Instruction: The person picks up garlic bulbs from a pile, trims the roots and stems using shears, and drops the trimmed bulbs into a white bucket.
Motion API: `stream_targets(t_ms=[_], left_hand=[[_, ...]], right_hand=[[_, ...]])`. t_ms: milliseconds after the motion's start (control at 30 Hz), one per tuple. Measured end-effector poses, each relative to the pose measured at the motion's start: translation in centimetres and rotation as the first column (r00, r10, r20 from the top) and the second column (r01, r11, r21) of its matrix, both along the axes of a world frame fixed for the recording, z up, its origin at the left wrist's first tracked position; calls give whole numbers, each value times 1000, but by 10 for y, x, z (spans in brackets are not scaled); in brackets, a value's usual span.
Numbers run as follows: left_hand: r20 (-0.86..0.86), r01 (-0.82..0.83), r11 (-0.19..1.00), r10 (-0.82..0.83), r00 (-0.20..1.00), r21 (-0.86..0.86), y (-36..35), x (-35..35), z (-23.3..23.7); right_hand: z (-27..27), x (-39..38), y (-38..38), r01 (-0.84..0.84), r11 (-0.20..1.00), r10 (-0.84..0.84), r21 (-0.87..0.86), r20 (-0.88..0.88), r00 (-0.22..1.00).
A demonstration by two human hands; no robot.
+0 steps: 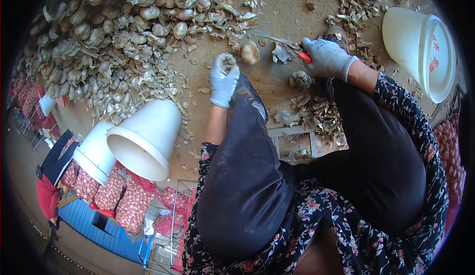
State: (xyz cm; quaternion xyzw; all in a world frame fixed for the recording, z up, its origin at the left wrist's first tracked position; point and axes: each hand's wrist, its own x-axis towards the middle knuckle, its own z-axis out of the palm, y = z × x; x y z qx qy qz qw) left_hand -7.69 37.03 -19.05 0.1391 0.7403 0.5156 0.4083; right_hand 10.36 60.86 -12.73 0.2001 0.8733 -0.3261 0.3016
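My left hand [224, 79], in a pale work glove, is above my left knee with its fingers curled in and nothing visible in them. Just off its fingertips is a garlic bulb [250, 53], slightly blurred, with a gap between bulb and glove. My right hand [327, 59], gloved too, grips the red handle of a knife [278, 39]; the long, slightly curved blade points left, toward the bulb. Below the blade lies a piece of pale garlic skin [282, 54]. Another garlic bulb [301, 79] rests on the ground between my feet.
A large garlic heap [123, 37] spreads at upper left. White buckets [148, 136] lie tipped at left, and another white bucket [420, 52] is at right. Cut stems [321, 116] litter the ground near a metal frame [294, 131]. Filled net sacks [133, 203] and a person [48, 191] are farther left.
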Motion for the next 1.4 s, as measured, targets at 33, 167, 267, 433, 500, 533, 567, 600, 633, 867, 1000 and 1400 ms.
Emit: stream_targets(t_ms=[33,167,267,433,500,533,567,600,633,867,1000,1400], left_hand=[[-220,145,983,-167,961,-112,-2,-7,-1],[-424,77,930,-236,875,-358,14,-4,6],[-726,274,897,-442,527,-347,45,5,16],[-680,196,935,-350,644,-296,77,-20,16],[-633,267,865,-495,595,-425,88,-32,21],[-565,326,771,-628,535,-548,94,-34,25],[-561,323,710,-698,446,-626,101,-34,28],[-560,326,708,-700,444,-627,110,-34,31],[-463,384,561,-826,323,-733,125,-30,43],[-358,370,578,-780,513,-728,104,-34,16],[432,-105,930,-62,900,352,71,-32,50],[12,34,923,-42,999,383,70,-34,101]], right_hand=[[1,0,-2,-9,1000,9,-11,20,1000],[-3,1,-3,-1,1000,2,-21,42,999],[1,-8,-5,45,999,-45,4,105,993],[11,-12,2,65,997,-52,-35,292,955],[4,-5,3,84,996,-75,-26,258,963],[0,-1,3,101,995,-94,-20,221,971],[-2,0,4,104,994,-97,-20,222,970],[-4,1,5,125,992,-121,-5,217,969],[-5,2,4,145,989,-144,9,213,966],[-6,8,7,180,984,-178,-4,110,978],[7,5,6,176,984,-179,-35,-131,975],[52,-42,-6,-21,967,111,253,-347,931]])
